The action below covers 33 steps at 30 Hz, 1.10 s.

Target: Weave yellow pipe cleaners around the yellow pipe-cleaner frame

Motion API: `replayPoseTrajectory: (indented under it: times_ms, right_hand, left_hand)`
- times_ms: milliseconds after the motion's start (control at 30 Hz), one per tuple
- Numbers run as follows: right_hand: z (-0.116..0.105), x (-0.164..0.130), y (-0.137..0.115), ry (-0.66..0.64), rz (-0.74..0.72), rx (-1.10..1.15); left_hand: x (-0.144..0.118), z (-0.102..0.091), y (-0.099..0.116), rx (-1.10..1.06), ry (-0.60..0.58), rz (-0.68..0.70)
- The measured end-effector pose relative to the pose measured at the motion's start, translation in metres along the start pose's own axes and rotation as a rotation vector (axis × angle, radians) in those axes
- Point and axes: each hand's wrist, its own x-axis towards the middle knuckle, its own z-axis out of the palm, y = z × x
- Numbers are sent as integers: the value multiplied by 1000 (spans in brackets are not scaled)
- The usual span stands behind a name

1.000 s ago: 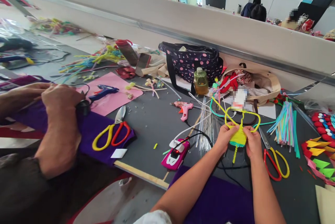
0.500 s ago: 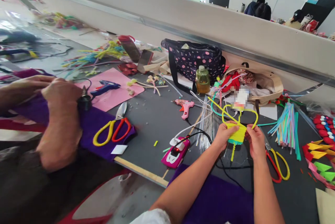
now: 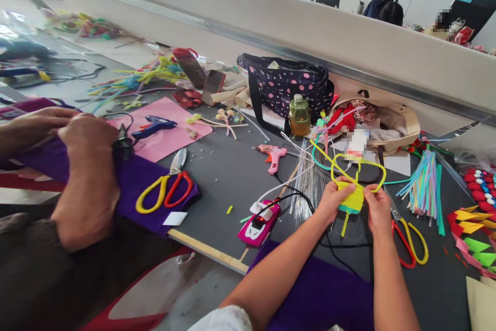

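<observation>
Between my two hands is a bright yellow pipe-cleaner piece (image 3: 352,198), a flat wound panel with loops on top, a teal lower edge and a yellow stem hanging down. My left hand (image 3: 334,198) is closed on its left side, thumb across the front. At its right edge, my right hand (image 3: 377,204) pinches the panel beside the base of the right loop. Just right of that hand lie scissors (image 3: 413,243) with red and yellow handles. Thin metal wires (image 3: 304,189) are spread to the left of my hands.
A pink glue gun (image 3: 276,158) and a magenta power strip (image 3: 260,223) with cables lie to the left. A co-worker's hands (image 3: 87,129) work at far left, near more scissors (image 3: 170,186). Behind stand a patterned bag (image 3: 287,83) and a bottle (image 3: 299,116). Pastel pipe cleaners (image 3: 424,186) lie right.
The yellow loops have shifted slightly to the right, the right loop spreading a little wider. Both my hands keep their grip on the piece. The camera view has moved slightly.
</observation>
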Motion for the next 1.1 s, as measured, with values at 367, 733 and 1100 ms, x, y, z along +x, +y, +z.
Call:
replayPoseTrajectory:
  times_ms: [367,733,1100]
  right_hand:
    - [17,-11,-14,16,100,91]
    - [19,-14,-13,-45,137,130]
    - [26,-14,-8,-10,103,71]
  left_hand:
    - [4,-2,-6,-115,123,83]
    - [-3,4,-4,3,77,104]
    - [2,-2,1,-9,-15,-92]
